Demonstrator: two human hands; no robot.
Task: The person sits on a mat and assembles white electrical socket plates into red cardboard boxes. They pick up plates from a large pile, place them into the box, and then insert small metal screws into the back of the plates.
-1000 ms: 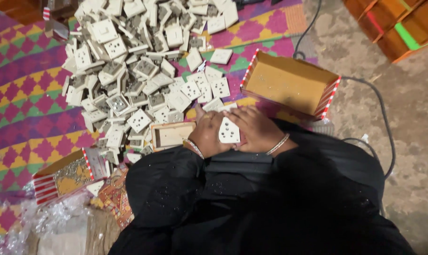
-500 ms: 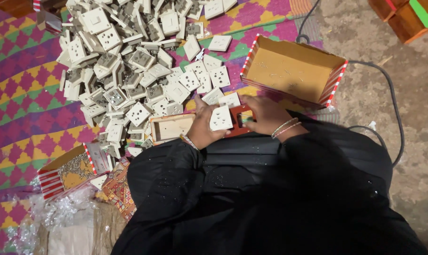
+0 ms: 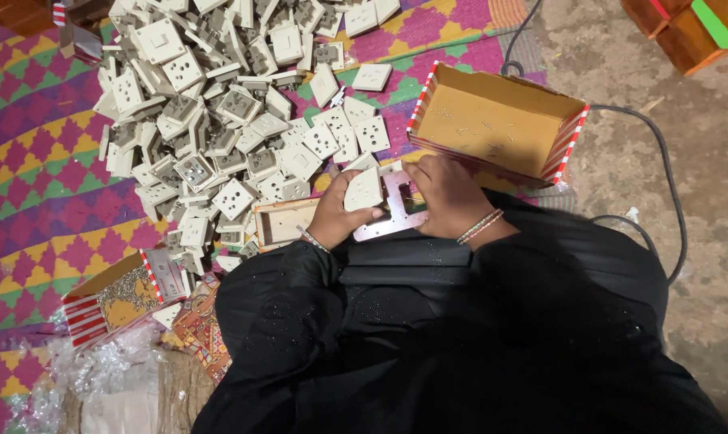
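Note:
My left hand (image 3: 337,219) grips a cream square socket (image 3: 364,190) by its lower edge. My right hand (image 3: 452,195) presses on a flat pale metal plate (image 3: 398,201) with cut-outs that lies in front of my lap, just right of the socket. Both wrists wear thin bangles and black sleeves. A big heap of cream sockets and switches (image 3: 219,104) spreads over the patterned mat beyond my hands.
An open brown cardboard box (image 3: 492,124) with red-and-white striped edges stands right of the heap. A small tray-like box (image 3: 282,221) sits by my left hand. Another striped box (image 3: 115,297) and clear plastic wrap (image 3: 99,378) lie at the lower left. A black cable (image 3: 669,185) loops over the bare floor.
My hands have parted: the left still holds the socket, the right has shifted right onto the metal plate, which now shows. The camera has also drifted.

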